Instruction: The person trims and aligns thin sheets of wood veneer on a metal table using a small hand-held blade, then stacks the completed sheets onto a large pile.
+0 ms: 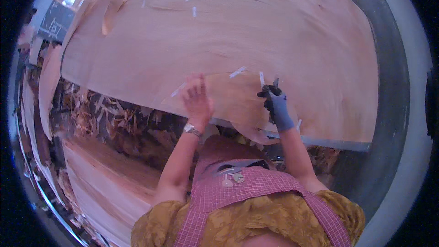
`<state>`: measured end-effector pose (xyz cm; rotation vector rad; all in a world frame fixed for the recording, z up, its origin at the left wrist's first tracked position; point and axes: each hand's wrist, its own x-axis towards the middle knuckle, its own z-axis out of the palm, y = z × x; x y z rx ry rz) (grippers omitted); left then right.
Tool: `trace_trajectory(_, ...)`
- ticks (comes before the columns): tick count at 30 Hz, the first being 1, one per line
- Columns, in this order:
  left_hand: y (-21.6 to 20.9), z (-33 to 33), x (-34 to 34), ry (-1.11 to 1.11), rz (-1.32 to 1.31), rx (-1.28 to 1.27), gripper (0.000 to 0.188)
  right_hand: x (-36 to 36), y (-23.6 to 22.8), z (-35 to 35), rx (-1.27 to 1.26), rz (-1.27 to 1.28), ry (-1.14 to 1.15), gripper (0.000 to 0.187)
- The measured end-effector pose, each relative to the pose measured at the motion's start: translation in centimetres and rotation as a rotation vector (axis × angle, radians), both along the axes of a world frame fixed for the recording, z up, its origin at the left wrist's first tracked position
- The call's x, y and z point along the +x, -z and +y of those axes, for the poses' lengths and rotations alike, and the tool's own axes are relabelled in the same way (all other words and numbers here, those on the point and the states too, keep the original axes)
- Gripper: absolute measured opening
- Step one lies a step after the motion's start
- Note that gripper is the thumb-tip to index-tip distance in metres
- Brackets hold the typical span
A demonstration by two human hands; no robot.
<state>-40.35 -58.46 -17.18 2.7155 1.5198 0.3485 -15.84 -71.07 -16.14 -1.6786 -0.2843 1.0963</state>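
A large, pale brown sheet of wood veneer [274,32] lies spread out in front of me. On its near edge sits a more orange veneer piece [228,91], with short white tape strips [238,72] along its far border. My left hand [197,99], bare and with a watch [192,130] on the wrist, rests at the left part of this piece, fingers spread. My right hand [277,106] wears a grey and black glove at the piece's right side. Its fingers are bent closed around a small dark thing, too unclear to name, beside an upright tape strip [262,79].
Torn veneer scraps [114,116] lie heaped below the sheet's near left edge. More veneer [100,183] is stacked at the lower left. A dark, curved border [393,87] runs along the right. At the upper left stands a grey box [56,22].
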Motion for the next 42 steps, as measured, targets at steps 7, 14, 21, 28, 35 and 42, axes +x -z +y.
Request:
trace_trajectory(7, 3.3, -0.7, 11.9, 0.757, -0.188, -0.002, 0.052, 1.1, 5.2, 0.2, 0.036, 0.001, 0.119, 0.018)
trace_trajectory(14, 4.3, 0.2, 13.8, 0.836, -0.179, 0.062, 0.04, 4.4, 7.9, 0.7, -0.25, -1.01, -0.336, 0.025)
trace_trajectory(21, 3.8, 1.5, 14.5, 0.897, -0.144, -0.012, 0.038, 9.4, -0.4, -0.8, -0.139, -0.809, -0.427, 0.026)
trace_trajectory(28, 1.8, 3.8, 16.5, 1.041, -0.05, -0.351, 0.049, 7.2, -6.1, 2.1, -0.026, -0.043, -0.054, 0.015)
trace_trajectory(35, 4.6, 5.2, 15.4, 0.914, 0.013, -0.423, 0.058, 6.6, -1.8, -1.6, -0.092, -0.068, 0.22, 0.013)
trace_trajectory(42, 4.1, 2.2, 16.9, 0.867, -0.286, -0.378, 0.065, 8.1, 3.1, -4.5, -0.126, -0.198, 0.263, 0.017)
